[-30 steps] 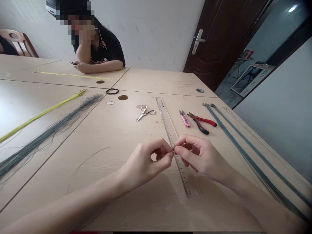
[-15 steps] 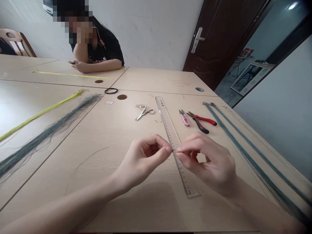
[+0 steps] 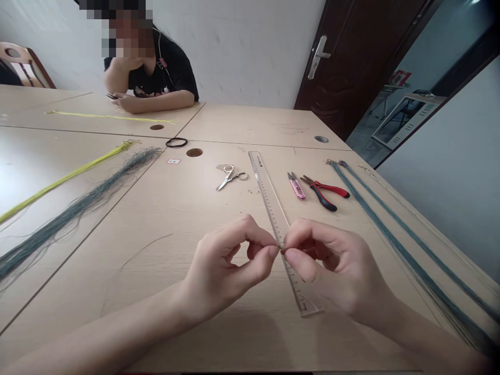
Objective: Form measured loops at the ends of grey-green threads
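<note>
A tiny, thin strand (image 3: 281,248) spans the narrow gap between the left hand (image 3: 230,265) and the right hand (image 3: 336,265), pinched at the fingertips of each. It looks dark and brownish; its ends are hidden by the fingers, and it is too small to make out further. In the view it crosses a long, clear plastic ruler (image 3: 270,198), which lies flat on the table (image 3: 187,208) with its far end angled leftward. Dark marks run along the ruler's left edge, and the right hand's fingers partly cover its middle.
</note>
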Action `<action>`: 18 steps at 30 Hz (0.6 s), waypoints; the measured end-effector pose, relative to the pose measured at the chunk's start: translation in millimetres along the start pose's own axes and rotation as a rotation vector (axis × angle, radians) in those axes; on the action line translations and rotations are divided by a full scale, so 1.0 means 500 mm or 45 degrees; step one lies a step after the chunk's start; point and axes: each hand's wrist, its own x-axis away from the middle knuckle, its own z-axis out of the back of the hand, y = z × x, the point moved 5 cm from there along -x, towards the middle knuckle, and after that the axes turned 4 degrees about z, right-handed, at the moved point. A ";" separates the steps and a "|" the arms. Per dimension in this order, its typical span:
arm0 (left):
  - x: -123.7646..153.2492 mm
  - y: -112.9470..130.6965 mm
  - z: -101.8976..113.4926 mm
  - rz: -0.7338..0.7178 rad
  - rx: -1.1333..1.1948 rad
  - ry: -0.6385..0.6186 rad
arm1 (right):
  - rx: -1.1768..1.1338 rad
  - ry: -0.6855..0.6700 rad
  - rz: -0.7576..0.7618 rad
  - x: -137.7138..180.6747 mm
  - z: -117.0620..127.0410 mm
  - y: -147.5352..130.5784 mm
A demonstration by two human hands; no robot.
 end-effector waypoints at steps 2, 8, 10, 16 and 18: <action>0.000 0.003 -0.001 0.015 0.039 -0.027 | 0.035 0.029 0.109 0.000 0.000 -0.006; 0.004 0.012 -0.003 0.095 0.216 -0.079 | 0.182 0.093 0.436 0.009 -0.001 -0.023; 0.005 0.010 -0.005 0.110 0.245 -0.082 | 0.202 0.104 0.501 0.011 -0.001 -0.026; 0.004 0.009 -0.005 0.127 0.256 -0.057 | 0.201 0.109 0.544 0.013 0.000 -0.028; 0.003 0.011 -0.004 0.115 0.241 -0.037 | 0.151 0.103 0.481 0.011 0.001 -0.024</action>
